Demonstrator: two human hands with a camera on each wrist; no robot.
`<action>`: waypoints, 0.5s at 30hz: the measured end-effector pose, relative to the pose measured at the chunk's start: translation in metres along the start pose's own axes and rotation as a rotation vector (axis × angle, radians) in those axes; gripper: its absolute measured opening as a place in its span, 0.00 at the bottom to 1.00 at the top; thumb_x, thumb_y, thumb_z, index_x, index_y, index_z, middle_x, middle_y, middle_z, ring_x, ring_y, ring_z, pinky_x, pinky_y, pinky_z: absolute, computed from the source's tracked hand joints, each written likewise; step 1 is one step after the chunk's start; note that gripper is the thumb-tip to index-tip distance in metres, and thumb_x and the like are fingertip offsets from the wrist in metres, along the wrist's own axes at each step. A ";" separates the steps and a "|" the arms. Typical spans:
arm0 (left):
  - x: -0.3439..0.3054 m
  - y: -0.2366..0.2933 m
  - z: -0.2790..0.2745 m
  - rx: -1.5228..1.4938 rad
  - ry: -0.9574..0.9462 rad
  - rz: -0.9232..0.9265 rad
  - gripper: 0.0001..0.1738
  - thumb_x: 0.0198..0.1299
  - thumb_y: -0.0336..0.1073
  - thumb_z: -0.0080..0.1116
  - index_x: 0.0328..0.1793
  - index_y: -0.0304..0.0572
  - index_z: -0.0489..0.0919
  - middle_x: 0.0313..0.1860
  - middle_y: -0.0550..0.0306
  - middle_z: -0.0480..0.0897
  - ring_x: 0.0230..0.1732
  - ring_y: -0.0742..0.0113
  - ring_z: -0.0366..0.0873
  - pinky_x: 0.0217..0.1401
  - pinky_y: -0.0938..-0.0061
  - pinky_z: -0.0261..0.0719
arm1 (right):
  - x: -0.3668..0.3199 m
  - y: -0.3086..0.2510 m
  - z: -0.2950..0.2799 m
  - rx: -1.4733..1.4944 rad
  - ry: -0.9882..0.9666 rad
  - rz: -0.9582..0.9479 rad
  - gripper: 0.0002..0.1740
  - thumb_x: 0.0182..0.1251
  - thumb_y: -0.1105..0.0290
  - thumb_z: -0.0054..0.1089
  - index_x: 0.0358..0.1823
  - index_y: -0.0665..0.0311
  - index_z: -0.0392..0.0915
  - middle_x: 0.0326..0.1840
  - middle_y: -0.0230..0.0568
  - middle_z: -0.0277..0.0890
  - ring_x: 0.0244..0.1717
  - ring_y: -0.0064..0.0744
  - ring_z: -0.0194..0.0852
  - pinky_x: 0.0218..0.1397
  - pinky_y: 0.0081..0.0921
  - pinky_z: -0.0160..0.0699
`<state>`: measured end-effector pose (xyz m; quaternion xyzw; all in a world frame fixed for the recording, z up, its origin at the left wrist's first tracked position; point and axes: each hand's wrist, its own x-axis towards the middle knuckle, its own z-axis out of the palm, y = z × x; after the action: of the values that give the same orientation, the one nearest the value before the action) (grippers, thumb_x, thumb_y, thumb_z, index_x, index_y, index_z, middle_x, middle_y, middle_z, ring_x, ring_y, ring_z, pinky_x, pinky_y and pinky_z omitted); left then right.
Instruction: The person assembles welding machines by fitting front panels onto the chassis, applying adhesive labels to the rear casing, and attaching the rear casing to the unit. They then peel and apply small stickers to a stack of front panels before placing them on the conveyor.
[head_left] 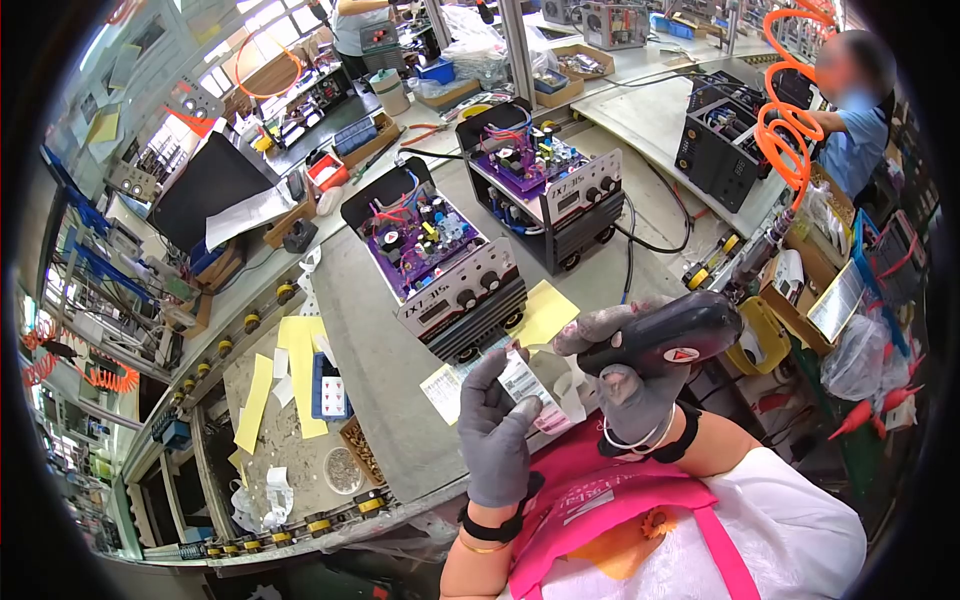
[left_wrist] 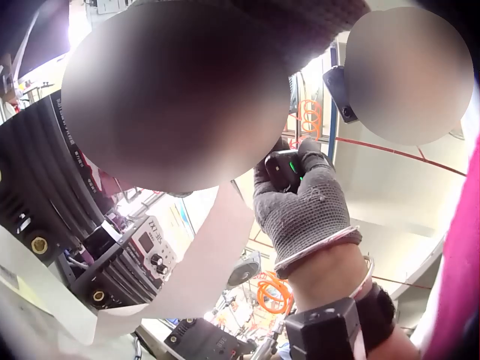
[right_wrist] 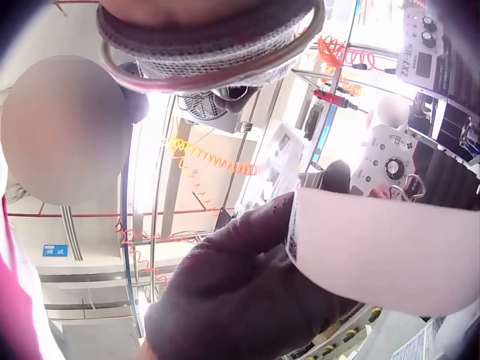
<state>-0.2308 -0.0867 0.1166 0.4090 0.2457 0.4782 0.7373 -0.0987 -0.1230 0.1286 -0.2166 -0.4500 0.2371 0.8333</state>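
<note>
My gloved left hand (head_left: 497, 430) pinches a printed white label strip (head_left: 522, 385) between thumb and fingers in the head view. The strip's plain back (right_wrist: 382, 255) faces the right wrist view and hides some of the left fingers. My gloved right hand (head_left: 632, 395) grips a black handheld scanner (head_left: 665, 335) with a red-and-white triangle mark, just right of the strip. A green light shows on the scanner (left_wrist: 285, 169) in the left wrist view. Beyond the hands stand two open-topped welding machines (head_left: 462, 290) (head_left: 548, 190), their purple circuit boards exposed.
Yellow paper sheets (head_left: 254, 405) and a blue tray (head_left: 329, 388) lie left on the bench, beside a roller track (head_left: 318, 523). An orange coiled hose (head_left: 787, 140) hangs at right. Another person (head_left: 855, 145) sits near a black machine (head_left: 718, 150).
</note>
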 end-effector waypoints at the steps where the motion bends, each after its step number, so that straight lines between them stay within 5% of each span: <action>1: 0.000 -0.001 -0.001 0.023 0.003 0.008 0.34 0.48 0.16 0.51 0.67 0.30 0.63 0.60 0.43 0.73 0.61 0.59 0.73 0.63 0.68 0.73 | 0.000 0.000 0.001 0.006 0.013 -0.002 0.36 0.58 0.71 0.69 0.65 0.52 0.58 0.54 0.46 0.73 0.55 0.46 0.76 0.57 0.48 0.78; 15: -0.003 0.002 0.003 0.074 -0.023 0.021 0.36 0.49 0.16 0.53 0.69 0.31 0.62 0.60 0.43 0.73 0.61 0.59 0.72 0.65 0.67 0.72 | -0.001 0.002 0.002 0.063 -0.017 -0.032 0.36 0.60 0.74 0.67 0.67 0.52 0.56 0.57 0.46 0.72 0.57 0.46 0.74 0.61 0.50 0.77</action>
<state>-0.2311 -0.0899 0.1198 0.4440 0.2501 0.4719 0.7195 -0.1016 -0.1218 0.1277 -0.1810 -0.4529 0.2396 0.8395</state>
